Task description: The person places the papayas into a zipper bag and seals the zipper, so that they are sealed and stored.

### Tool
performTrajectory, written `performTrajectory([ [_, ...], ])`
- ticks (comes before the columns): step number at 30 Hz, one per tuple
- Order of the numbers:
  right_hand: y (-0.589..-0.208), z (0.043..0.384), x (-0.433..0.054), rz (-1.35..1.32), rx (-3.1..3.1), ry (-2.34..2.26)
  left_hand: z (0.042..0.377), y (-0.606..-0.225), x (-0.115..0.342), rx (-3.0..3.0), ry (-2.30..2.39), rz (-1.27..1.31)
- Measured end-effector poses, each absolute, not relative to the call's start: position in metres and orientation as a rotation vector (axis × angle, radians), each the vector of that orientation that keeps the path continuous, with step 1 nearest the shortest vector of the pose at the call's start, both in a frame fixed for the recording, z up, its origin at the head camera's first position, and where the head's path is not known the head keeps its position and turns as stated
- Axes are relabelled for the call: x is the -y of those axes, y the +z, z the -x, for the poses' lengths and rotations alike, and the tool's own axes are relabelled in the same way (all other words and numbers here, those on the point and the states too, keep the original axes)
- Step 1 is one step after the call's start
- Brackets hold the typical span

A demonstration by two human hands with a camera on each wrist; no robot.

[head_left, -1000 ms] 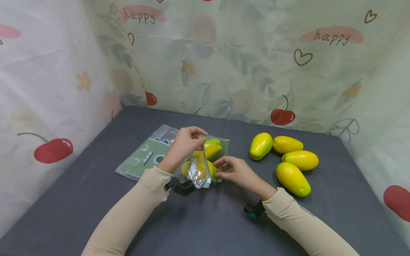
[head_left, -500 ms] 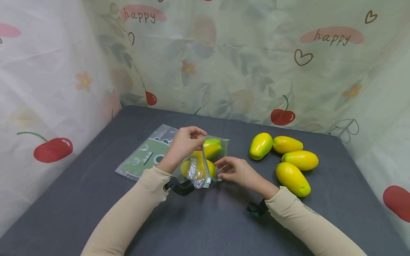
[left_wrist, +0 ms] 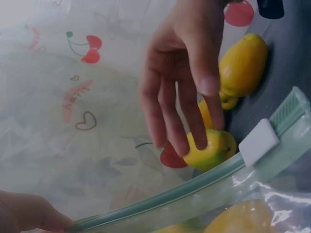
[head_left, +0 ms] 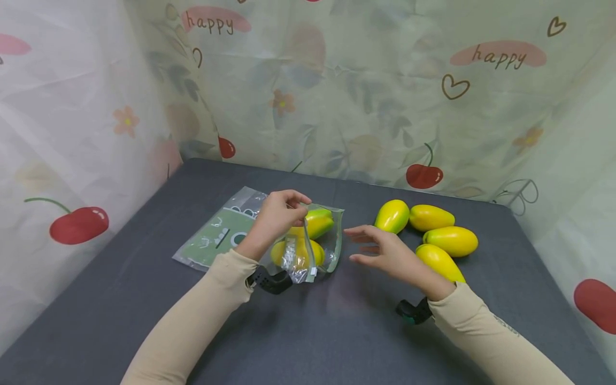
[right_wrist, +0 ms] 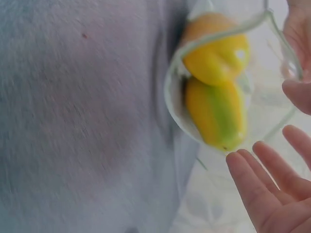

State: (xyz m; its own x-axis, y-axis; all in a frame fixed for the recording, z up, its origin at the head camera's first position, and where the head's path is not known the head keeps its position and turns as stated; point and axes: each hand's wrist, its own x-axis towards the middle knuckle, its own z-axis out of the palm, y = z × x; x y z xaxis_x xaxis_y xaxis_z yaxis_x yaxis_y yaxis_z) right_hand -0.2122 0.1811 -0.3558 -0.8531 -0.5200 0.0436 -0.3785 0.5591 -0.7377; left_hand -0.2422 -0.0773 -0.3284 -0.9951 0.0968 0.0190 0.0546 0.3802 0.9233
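A clear zip bag with a green rim stands on the table, its mouth spread towards the right. Inside lie two yellow-green papayas, one resting against the other. My left hand pinches the bag's upper rim between thumb and fingers; a white slider sits on that rim. My right hand hovers just right of the bag mouth, fingers spread and holding nothing. Beyond it lie several loose papayas, the nearest partly covered by the right hand and wrist.
A flat green-and-clear bag lies on the dark table to the left, partly under my left forearm. A printed curtain closes off the back and sides. A thin looped cord hangs by the far right corner.
My right hand has drawn away from the bag mouth to the right, towards the loose papayas, and its fingers have spread. The left hand and the bag stay in place.
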Motion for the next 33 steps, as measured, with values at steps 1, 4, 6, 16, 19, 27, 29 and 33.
performTrajectory([
  [1,-0.353,0.211,-0.184,0.764,-2.626,-1.180,0.242,-0.329,0.077,-2.575,1.722,-0.142],
  [4,-0.347,0.208,-0.195,0.782,-2.682,-1.192,0.242,-0.328,0.078,-2.569,1.725,-0.147],
  [6,-0.343,0.206,-0.201,0.789,-2.711,-1.205,0.242,-0.328,0.078,-2.563,1.729,-0.147],
  [16,-0.331,0.191,-0.229,0.752,-2.871,-1.190,0.242,-0.328,0.080,-2.555,1.740,-0.138],
  [19,-0.331,0.185,-0.237,0.739,-2.934,-1.173,0.240,-0.328,0.080,-2.551,1.749,-0.144],
  [27,-0.337,0.172,-0.258,0.748,-3.058,-1.234,0.238,-0.327,0.080,-2.548,1.747,-0.135],
  [29,-0.338,0.169,-0.263,0.708,-3.071,-1.235,0.238,-0.327,0.080,-2.552,1.750,-0.134],
  [33,-0.340,0.164,-0.272,0.592,-3.112,-1.163,0.238,-0.328,0.082,-2.554,1.760,-0.139],
])
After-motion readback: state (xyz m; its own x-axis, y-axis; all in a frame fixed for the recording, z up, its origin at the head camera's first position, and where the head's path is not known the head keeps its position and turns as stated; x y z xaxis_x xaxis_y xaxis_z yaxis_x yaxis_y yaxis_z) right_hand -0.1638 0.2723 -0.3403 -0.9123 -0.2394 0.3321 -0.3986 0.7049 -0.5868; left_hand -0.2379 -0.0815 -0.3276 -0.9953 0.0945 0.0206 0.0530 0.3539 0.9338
